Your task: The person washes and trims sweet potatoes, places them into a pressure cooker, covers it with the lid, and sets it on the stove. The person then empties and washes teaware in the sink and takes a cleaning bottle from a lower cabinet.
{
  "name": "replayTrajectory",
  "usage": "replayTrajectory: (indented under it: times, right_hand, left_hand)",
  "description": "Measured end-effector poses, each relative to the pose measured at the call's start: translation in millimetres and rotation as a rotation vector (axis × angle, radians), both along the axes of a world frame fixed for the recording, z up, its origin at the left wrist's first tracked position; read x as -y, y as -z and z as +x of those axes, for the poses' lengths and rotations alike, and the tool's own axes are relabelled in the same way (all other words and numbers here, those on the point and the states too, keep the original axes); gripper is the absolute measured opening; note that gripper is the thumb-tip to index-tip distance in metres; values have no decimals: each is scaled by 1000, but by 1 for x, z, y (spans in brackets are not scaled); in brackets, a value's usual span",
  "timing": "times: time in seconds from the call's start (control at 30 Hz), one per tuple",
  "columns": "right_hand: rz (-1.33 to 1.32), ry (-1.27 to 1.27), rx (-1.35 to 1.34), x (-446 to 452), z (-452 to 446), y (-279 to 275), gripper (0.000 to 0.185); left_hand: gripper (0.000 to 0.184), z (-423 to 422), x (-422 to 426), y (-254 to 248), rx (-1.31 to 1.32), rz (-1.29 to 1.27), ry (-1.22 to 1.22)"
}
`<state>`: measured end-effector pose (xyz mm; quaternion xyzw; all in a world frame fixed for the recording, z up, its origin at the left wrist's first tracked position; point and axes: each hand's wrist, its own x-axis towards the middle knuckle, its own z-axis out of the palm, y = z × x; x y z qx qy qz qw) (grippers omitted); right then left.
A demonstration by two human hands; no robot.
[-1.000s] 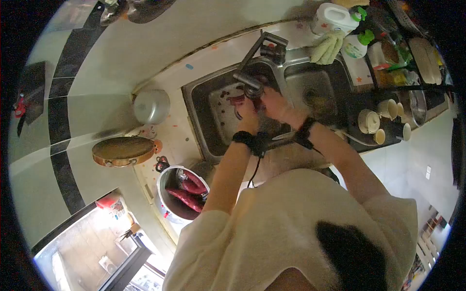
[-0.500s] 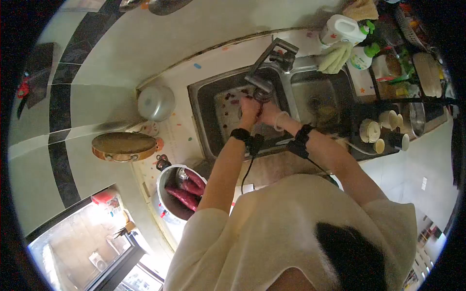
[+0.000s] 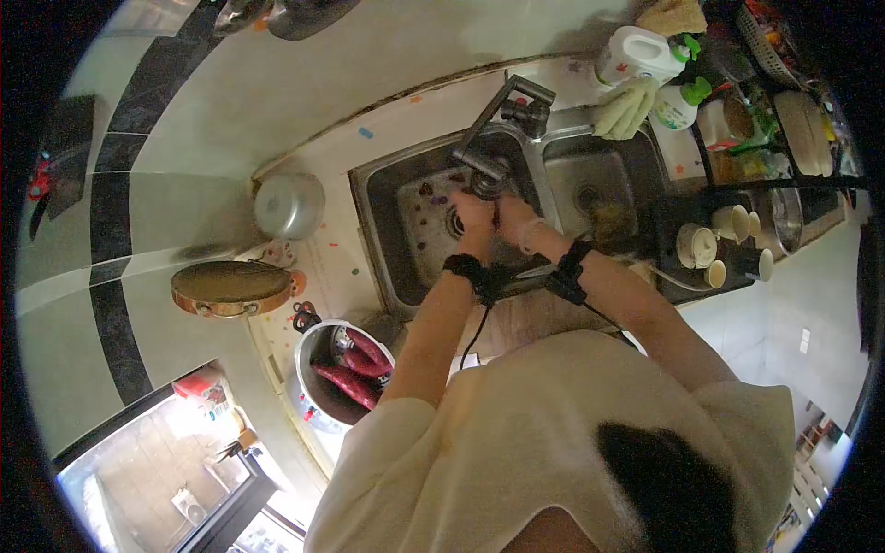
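Note:
Both hands are together in the left sink basin, under the dark faucet. My left hand is closed at the left of a dark red-purple thing. My right hand closes on it from the right. Only a sliver of the thing shows between the hands, its colour like that of the sweet potatoes in the pot; the fingers cover the rest. Small dark scraps lie on the basin floor around the drain.
A white-rimmed pot stands left of my left arm. Behind it are a round brown-sided pan and a metal bowl. Right of the faucet are pale gloves, a pump bottle and several cups. A second basin adjoins.
The view has shifted slightly. My hands remain together under the faucet, and my left hand has turned a little, with its back showing more.

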<state>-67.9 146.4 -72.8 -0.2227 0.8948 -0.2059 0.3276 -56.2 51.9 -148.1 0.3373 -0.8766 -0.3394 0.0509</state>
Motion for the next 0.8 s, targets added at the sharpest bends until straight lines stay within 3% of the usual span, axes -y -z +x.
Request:
replayTrajectory:
  times: [0.07, 0.17, 0.37, 0.47, 0.53, 0.6, 0.63, 0.7, 0.73, 0.8]
  right_hand:
    - [-3, -107, -102, 5, 9, -5, 30]
    - [-181, -70, -272, 0, 19, -27, 24]
    - [-163, -334, -185, -21, -21, -40, 26]
    - [-447, -427, -632, -14, -25, -8, 27]
    - [-45, -413, -694, -10, -16, -4, 30]
    - [88, -360, -758, -1, -13, 17, 34]
    - [19, -317, -794, 8, -12, 51, 36]
    - [-384, 112, -398, 21, -15, 83, 38]
    - [-685, 487, 68, 24, -14, 83, 39]
    - [-980, 790, 565, 24, -8, 84, 37]
  left_hand:
    - [29, -3, 23, -6, 178, -105, 221]
    - [28, -8, 61, -24, 441, -266, 554]
    - [29, 16, 79, -66, 124, 1461, 76]
    - [27, 42, 67, -155, 98, 1606, 188]
    - [25, 45, 71, -131, 211, 1411, 271]
    - [23, 46, 71, -123, 288, 1277, 292]
    - [23, 48, 71, -124, 313, 1243, 273]
    - [23, 52, 68, -120, 266, 1131, 240]
    - [23, 58, 63, -116, 200, 1054, 224]
    - [23, 65, 57, -107, 148, 892, 235]
